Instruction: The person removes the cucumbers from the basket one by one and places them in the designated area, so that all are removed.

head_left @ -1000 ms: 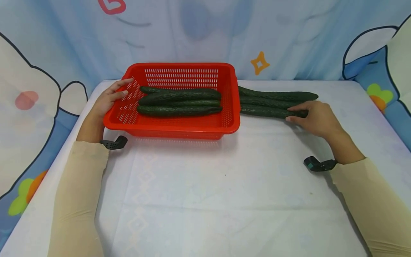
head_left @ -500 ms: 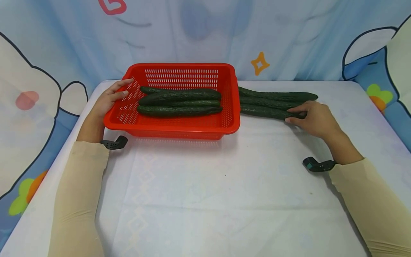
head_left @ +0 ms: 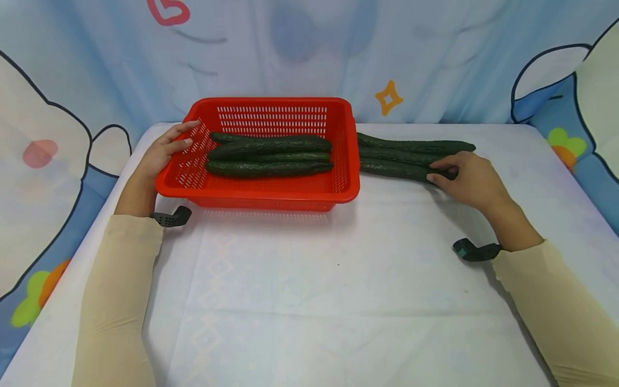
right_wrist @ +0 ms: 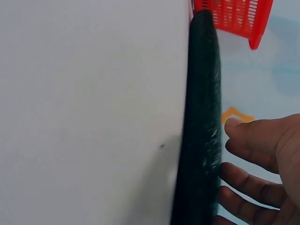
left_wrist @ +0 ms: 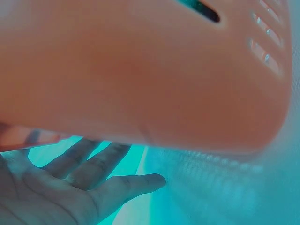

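Note:
A red slotted basket (head_left: 271, 200) stands at the back centre of the table and holds three dark green cucumbers (head_left: 268, 169) laid lengthwise. To its right, three more cucumbers (head_left: 416, 145) lie on the cloth. My right hand (head_left: 466, 180) holds the right end of the nearest one (head_left: 391, 169), fingers over its far side and thumb on its near side. In the right wrist view my fingertips (right_wrist: 232, 171) touch that cucumber (right_wrist: 201, 117), with a basket corner (right_wrist: 234, 16) beyond. My left hand (head_left: 162, 150) rests with straight fingers (left_wrist: 93, 166) against the basket's left wall (left_wrist: 140, 70).
A white cloth covers the table (head_left: 309, 279). A pale blue cartoon backdrop (head_left: 435, 64) rises right behind the basket. Black wrist mounts (head_left: 171, 217) (head_left: 476, 251) sit by each forearm. The table edge drops off at the left and right.
My right hand has slid slightly left along the near cucumber, and its fingers have come further over it. My left hand and the basket have stayed put.

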{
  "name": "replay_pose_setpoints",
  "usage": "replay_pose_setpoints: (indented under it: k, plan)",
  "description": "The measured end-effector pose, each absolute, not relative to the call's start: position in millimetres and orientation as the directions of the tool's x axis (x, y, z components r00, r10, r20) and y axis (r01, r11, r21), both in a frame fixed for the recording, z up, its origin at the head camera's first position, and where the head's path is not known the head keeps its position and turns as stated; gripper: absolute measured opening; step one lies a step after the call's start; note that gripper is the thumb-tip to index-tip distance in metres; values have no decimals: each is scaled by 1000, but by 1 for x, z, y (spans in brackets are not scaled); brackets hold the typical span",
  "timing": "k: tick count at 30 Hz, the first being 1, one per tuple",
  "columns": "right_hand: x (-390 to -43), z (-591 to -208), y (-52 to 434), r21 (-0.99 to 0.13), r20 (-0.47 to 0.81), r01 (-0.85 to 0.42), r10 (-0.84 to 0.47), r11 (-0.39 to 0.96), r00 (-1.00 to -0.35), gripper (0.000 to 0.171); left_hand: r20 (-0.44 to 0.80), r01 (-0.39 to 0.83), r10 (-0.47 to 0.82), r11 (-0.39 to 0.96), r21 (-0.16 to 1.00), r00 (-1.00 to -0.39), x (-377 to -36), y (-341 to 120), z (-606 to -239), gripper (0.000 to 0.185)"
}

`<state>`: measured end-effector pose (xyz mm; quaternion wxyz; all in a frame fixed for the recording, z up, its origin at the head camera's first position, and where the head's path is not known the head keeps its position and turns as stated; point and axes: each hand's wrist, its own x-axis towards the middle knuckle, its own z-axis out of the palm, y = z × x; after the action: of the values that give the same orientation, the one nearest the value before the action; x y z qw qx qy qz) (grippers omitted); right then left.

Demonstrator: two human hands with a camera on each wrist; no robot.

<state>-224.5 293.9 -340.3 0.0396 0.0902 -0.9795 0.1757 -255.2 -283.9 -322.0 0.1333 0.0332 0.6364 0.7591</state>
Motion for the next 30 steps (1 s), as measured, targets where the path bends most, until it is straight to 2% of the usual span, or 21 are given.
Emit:
replay_pose_setpoints:
  k: [4,10,15,19,23,30]
  plan:
    - [-216,-334,285,-324,207,-251,-190,912,-960,37,-118,-167,254,-181,969,-960,-252,-282,-318,45]
    - [-193,-312,254,-347,419,-374,-215,860,-882,22,-93,-151,275,-197,969,-957,-248,-279,-314,46]
    - [-179,-294,217,-326,486,-496,-307,805,-818,16,-100,-157,269,-201,967,-958,-249,-279,-315,46]
    - [-174,-281,180,-301,449,-555,-399,775,-800,13,-93,-154,266,-219,963,-959,-249,-282,-316,46]
    - [-179,-273,146,-306,354,-595,-492,743,-795,15,-76,-131,262,-200,971,-962,-250,-282,-317,46]
    - [-205,-274,98,-417,80,-595,-625,687,-777,23,-98,-133,244,-131,982,-965,-249,-279,-314,47]
